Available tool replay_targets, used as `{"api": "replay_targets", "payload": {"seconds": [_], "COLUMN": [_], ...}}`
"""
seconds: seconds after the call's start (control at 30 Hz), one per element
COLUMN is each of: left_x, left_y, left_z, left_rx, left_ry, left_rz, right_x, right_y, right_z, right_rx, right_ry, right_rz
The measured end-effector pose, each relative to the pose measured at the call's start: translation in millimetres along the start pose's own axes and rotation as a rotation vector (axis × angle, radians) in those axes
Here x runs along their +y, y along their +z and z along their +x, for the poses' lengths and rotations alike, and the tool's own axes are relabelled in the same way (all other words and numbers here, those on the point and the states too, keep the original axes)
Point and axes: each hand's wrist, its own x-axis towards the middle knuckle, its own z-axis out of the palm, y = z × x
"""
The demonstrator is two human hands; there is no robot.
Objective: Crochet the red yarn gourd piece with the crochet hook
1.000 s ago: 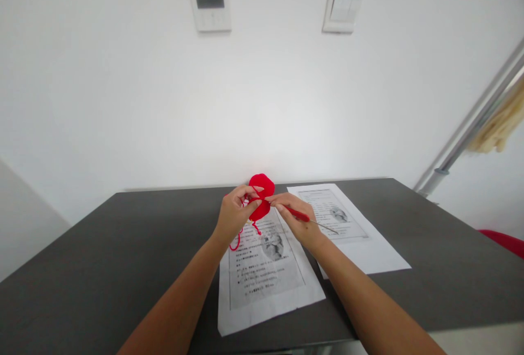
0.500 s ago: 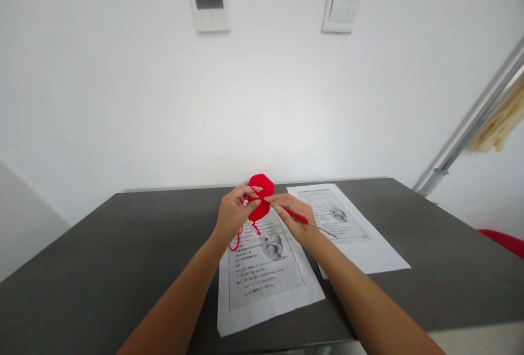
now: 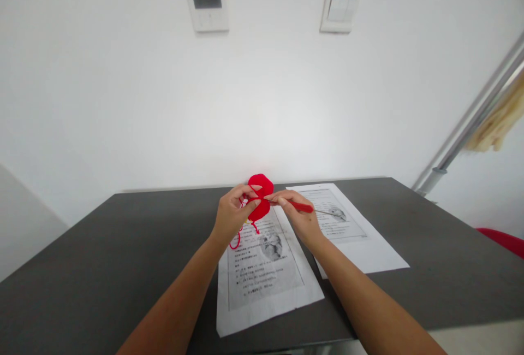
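Between thumb and fingers, my left hand (image 3: 236, 210) pinches a red crochet piece (image 3: 261, 212) made of two rounded lobes. My right hand (image 3: 295, 216) grips a crochet hook (image 3: 302, 207) by its red handle. One metal end of the hook reaches the middle of the piece, while the other metal end points out to the right. How the tip sits in the stitches is too small to tell. Red yarn (image 3: 235, 243) loops down below my left hand, and a short curled red strand dangles beside it. A bit of yellow shows near the strand.
Beneath my hands lies a printed sheet (image 3: 266, 289) with a grey picture. A second printed sheet (image 3: 368, 251) rests to its right on the dark table (image 3: 82, 273). A white wall (image 3: 262, 98) stands behind the table. A red curved edge (image 3: 503, 241) shows at far right.
My right hand has turned slightly, so the hook lies flatter and its free metal end has swung up and to the right. My left hand and the crochet piece stay nearly in place.
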Motion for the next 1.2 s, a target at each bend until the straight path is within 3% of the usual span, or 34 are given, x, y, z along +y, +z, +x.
{"api": "replay_targets", "payload": {"seconds": [0.13, 0.37, 0.57, 1.2], "left_x": [-3, -5, -4, 0], "left_y": [2.7, 3.5, 3.0, 5.3], "left_z": [1, 3, 4, 4], "left_rx": [-0.023, -0.032, -0.067, -0.128], "left_ry": [-0.148, -0.253, -0.286, -0.355], "left_rz": [-0.174, -0.366, -0.412, -0.416], "right_x": [2, -9, -7, -2], "right_y": [-1, -5, -5, -9], "right_z": [1, -1, -1, -3], "right_rx": [0.024, -0.131, -0.124, -0.131], "right_ry": [0.032, -0.268, -0.399, -0.384], "right_rz": [0.119, -0.275, -0.360, -0.348]}}
